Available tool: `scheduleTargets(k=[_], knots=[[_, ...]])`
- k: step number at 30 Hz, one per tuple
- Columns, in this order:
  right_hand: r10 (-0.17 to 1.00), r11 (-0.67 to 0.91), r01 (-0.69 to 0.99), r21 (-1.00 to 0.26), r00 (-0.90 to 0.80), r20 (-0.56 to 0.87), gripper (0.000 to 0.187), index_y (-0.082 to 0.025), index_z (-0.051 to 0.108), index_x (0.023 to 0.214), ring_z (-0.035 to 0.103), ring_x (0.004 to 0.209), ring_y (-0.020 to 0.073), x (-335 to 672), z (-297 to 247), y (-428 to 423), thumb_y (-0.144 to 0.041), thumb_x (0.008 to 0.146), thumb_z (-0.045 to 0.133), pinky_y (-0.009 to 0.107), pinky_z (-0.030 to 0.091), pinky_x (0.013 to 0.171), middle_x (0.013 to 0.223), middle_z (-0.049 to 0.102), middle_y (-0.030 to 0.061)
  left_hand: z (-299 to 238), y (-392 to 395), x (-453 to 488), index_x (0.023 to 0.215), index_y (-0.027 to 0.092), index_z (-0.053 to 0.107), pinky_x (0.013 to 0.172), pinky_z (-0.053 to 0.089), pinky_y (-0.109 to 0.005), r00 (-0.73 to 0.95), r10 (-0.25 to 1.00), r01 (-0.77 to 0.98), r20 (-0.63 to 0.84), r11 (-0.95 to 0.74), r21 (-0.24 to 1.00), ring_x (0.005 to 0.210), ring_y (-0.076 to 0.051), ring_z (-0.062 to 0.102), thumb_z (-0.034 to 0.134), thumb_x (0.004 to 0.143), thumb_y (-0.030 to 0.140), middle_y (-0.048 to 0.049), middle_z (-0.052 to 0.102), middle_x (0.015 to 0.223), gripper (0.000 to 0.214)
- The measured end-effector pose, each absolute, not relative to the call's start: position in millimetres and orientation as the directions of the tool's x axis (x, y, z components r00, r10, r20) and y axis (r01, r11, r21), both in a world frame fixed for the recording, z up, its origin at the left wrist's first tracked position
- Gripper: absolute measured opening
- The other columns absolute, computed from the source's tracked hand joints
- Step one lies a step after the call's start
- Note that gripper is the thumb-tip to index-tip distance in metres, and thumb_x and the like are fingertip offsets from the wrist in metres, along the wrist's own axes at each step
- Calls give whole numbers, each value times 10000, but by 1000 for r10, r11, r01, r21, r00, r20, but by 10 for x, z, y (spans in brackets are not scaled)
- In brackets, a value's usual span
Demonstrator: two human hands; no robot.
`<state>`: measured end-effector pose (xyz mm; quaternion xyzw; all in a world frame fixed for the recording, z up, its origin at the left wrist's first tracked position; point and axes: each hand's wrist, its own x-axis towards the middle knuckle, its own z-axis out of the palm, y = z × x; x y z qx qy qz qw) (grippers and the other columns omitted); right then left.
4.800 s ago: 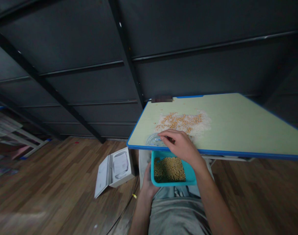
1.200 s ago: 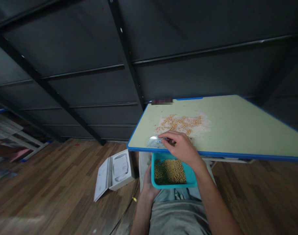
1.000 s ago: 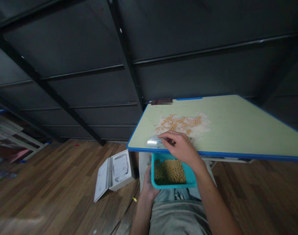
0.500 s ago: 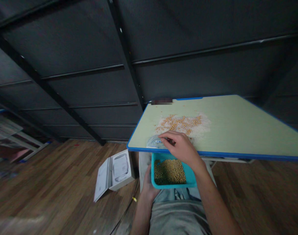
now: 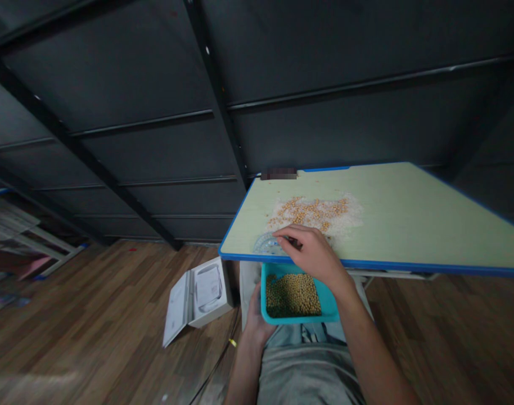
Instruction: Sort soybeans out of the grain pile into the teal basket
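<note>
A turquoise plastic tub (image 5: 329,304) with soybeans (image 5: 305,292) and smaller green beans (image 5: 274,304) in it sits at my lap, under the table's front edge. My left hand (image 5: 255,320) grips the tub's left side; its fingers are mostly hidden behind the wall. Over the front of the table, my right hand (image 5: 310,247) is closed, thumb and forefinger pinched at a clear plastic protractor (image 5: 263,243). Much of the protractor is hidden under that hand. Just beyond it, soybeans (image 5: 301,212) lie scattered over white grains (image 5: 355,214) that look like rice.
The pale green table (image 5: 409,219) has a raised blue edge. A small dark, pixelated object (image 5: 279,174) is at its far left. An opened white box (image 5: 208,292) stands on the wooden floor (image 5: 126,315), near a black cable (image 5: 217,365). Dark panelled wall (image 5: 324,56) rises behind the table.
</note>
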<state>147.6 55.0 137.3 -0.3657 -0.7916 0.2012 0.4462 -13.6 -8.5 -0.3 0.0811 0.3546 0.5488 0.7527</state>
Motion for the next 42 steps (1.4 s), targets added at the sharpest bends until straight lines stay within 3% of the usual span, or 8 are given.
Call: scheduleTargets(k=[9, 20, 33, 42], knots=[[767, 642, 408, -649, -331, 550, 205, -267, 760, 1056, 733, 977, 195, 1485, 1369, 552, -169, 976, 599, 347, 560, 838, 1085, 795, 17, -32, -86, -147, 927, 178, 787, 1052, 550, -416, 168, 891, -791, -422, 377, 481, 1138, -327, 725, 761, 803, 355, -86, 837, 932, 218], [759, 651, 404, -643, -334, 559, 204, -260, 762, 1060, 732, 970, 190, 1479, 1365, 565, -166, 972, 603, 327, 546, 816, 1076, 797, 12, 99, -100, -92, 992, 137, 790, 1019, 564, -420, 152, 887, -793, -437, 374, 482, 1052, -305, 757, 713, 836, 307, -78, 833, 848, 244], [763, 647, 418, -638, -339, 551, 202, -251, 764, 1064, 732, 968, 193, 1486, 1360, 564, -173, 974, 601, 340, 555, 816, 1075, 793, 18, 5, -85, -128, 1044, 151, 776, 1021, 561, -412, 179, 888, -792, -424, 386, 473, 1091, -316, 745, 734, 841, 352, -102, 834, 977, 290], [766, 643, 438, -628, -348, 541, 194, -256, 758, 1066, 729, 993, 197, 1490, 1362, 555, -186, 988, 594, 335, 555, 816, 1083, 791, 14, -21, -73, -132, 976, 154, 784, 1041, 547, -419, 158, 878, -805, -452, 380, 456, 1088, -308, 744, 703, 853, 327, -88, 835, 911, 227]])
